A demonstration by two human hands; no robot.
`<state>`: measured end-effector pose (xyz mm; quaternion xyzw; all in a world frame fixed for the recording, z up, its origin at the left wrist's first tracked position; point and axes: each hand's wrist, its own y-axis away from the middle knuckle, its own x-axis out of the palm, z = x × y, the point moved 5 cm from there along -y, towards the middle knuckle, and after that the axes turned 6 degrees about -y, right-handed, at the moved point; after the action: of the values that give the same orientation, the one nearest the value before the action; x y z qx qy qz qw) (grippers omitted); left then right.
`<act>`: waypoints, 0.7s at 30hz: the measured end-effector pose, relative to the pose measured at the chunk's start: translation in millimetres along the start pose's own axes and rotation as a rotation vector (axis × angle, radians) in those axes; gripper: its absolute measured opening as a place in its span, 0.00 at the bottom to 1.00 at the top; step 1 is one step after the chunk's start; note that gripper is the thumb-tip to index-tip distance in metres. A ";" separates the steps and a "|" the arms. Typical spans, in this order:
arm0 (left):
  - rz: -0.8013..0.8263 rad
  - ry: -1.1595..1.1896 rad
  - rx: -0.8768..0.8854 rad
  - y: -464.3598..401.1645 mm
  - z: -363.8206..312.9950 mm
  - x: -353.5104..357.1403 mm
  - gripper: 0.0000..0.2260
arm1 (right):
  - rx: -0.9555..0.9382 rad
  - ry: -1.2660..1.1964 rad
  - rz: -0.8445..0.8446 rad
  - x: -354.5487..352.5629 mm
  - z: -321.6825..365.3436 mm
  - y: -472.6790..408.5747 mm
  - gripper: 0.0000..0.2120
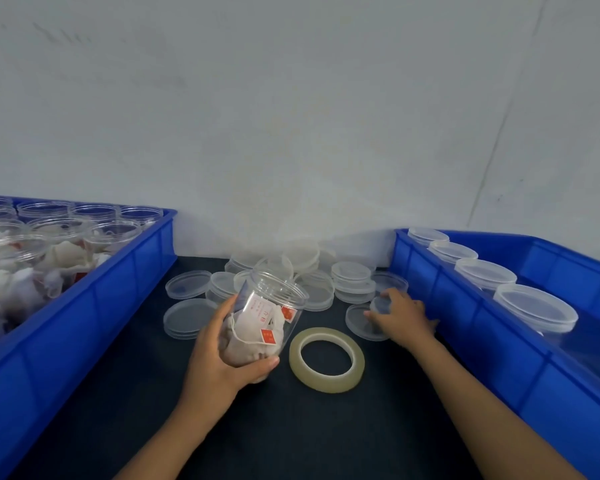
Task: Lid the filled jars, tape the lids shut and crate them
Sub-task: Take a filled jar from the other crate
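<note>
Clear jar (264, 315) at frame centre, lidless, tilted: long axis leans from base at lower left to open mouth at upper right, mouth pointing up and away toward the wall. Filled with white tea bags; red square tags (268, 336) on strings show through the wall, plus a white paper label with red print, too blurred to read. Left hand (219, 355) has its grip wrapped round the jar's lower half, thumb across the front near the base, fingers behind on the left side; the mouth and upper half stick out above the grip.

Right hand (400, 315) right of centre, grip pinching a clear lid (380, 304) at its fingertips, above another lid (362, 322) lying flat on the dark counter (326, 427). Pile of loose clear lids (350, 277) behind, against the wall.

Tape roll (326, 358), clear-yellowish, lies flat on the counter between the two hands, just right of the jar base.

Blue crate (125, 289) at left holds open filled jars. Blue crate (465, 317) at right holds a row of lidded jars (534, 306).
</note>
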<state>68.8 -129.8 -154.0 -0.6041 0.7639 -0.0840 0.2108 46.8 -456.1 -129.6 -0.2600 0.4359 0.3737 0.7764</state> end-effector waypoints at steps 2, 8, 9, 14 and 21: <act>0.001 0.007 0.004 0.4 -1.3 0.3 0.44 | -0.045 0.060 0.096 0.8 0.9 3.1 0.34; 0.007 0.029 0.002 0.7 -3.1 0.6 0.44 | -0.153 0.088 0.145 1.8 14.7 8.7 0.35; 0.005 0.037 0.004 0.9 -2.9 0.6 0.44 | -0.143 0.127 0.120 0.8 16.0 9.1 0.37; 0.021 0.017 0.034 2.5 -5.5 0.4 0.44 | -0.248 -0.020 -0.098 -18.9 36.0 25.2 0.34; 0.002 -0.059 0.009 7.4 -9.2 1.3 0.42 | -0.091 -1.332 0.171 -0.3 67.3 92.1 0.16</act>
<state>58.1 -130.3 -148.9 -0.6047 0.7576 -0.0692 0.2360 4.8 -353.3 -103.9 0.0292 -0.1332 0.5324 0.8354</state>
